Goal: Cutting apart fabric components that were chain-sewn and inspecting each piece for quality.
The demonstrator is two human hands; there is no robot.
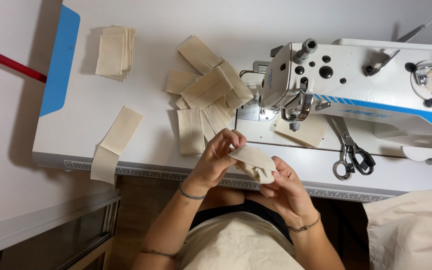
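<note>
Cream cloth on lap (236, 245), bottom centre, nearest the lens. White tabletop (141, 100) fills most of the view. White sewing machine (366, 95) with a blue stripe sits on the right. Loose heap of folded cream strips (208, 95) lies left of the machine. One long strip (116, 145) hangs over the tabletop's front edge. Small stack of cream pieces (116, 52) upper left. Scissors (351, 157) lie below the machine arm. Folded cream fabric piece (253, 161) is held above the tabletop's front edge, between both hands. Left hand (216, 160) fingers pinched together on its left end; right hand (286, 192) fingers clamped on its lower right part.
</note>
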